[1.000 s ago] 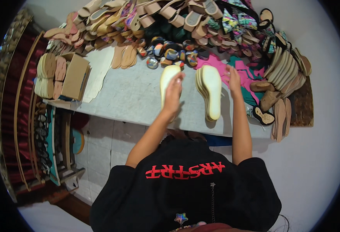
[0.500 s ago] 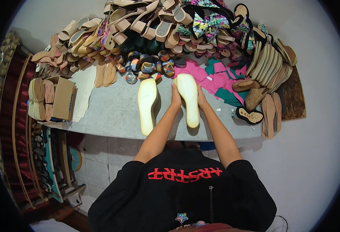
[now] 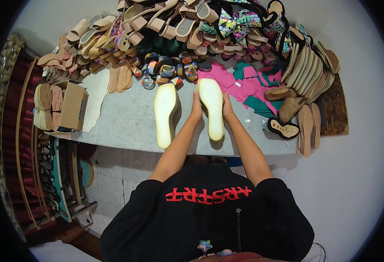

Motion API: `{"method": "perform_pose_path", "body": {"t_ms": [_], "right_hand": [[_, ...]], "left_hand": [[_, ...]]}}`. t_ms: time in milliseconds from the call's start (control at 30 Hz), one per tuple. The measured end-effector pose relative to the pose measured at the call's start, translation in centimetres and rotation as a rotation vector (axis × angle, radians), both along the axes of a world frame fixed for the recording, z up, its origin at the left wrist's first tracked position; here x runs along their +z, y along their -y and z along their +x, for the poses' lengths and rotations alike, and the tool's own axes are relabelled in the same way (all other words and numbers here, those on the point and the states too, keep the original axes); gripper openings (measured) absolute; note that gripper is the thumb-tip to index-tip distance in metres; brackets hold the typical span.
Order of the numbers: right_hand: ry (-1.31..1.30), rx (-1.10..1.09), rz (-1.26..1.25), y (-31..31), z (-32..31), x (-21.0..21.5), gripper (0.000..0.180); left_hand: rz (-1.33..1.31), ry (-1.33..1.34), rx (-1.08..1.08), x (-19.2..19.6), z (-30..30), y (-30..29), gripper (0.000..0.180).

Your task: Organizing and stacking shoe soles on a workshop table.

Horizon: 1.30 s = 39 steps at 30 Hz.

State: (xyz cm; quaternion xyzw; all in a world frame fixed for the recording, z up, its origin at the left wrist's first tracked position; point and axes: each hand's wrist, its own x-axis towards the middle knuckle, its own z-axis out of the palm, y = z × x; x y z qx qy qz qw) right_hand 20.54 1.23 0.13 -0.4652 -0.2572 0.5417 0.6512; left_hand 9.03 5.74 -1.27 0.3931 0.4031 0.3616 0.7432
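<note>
Item: 2 pale yellow shoe soles, long, smooth, cream rim; right sole point(image 3: 211, 108) lies flat at bench point(image 3: 122, 124) centre, clasped btw both hands, left hand point(image 3: 196, 110) flat vs its left edge, right hand point(image 3: 226, 109) vs its right edge, each grip holding the sole; left sole point(image 3: 165, 114) just beside, untouched. Room: bare grey bench patch left of soles up to a white cut sheet point(image 3: 96, 97); front edge near the soles' heels; back edge crowded w/ sandal pile point(image 3: 157, 24), pink/teal offcuts point(image 3: 248, 87) on right. Pkgs: plain brown cardboard box point(image 3: 73, 105) at left end, tan sole stack point(image 3: 44, 107) beside it.
</note>
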Motion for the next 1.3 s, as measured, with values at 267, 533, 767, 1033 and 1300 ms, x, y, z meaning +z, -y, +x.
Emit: {"method": "perform_pose_path", "body": {"t_ms": [267, 533, 767, 1033, 1300], "right_hand": [[-0.126, -0.014, 0.129, 1.1, -0.5, -3.7, 0.063], [-0.101, -0.102, 0.112, 1.1, -2.2, -4.5, 0.066], [-0.02, -0.158, 0.135, 5.3, -3.4, -5.5, 0.078], [-0.099, -0.303, 0.213, 7.1, -5.1, -5.8, 0.08], [-0.298, -0.423, 0.168, 7.9, -5.0, -5.7, 0.082]], "left_hand": [[-0.05, 0.329, 0.045, -3.1, 1.6, 1.3, 0.069], [0.008, 0.268, 0.095, -5.3, 0.5, 0.2, 0.072], [0.146, 0.232, 0.025, -3.1, -2.7, 5.7, 0.081], [0.166, 0.271, 0.108, -3.9, -2.4, 7.1, 0.083], [0.005, 0.366, 0.287, -3.0, -3.2, 7.7, 0.081]]}}
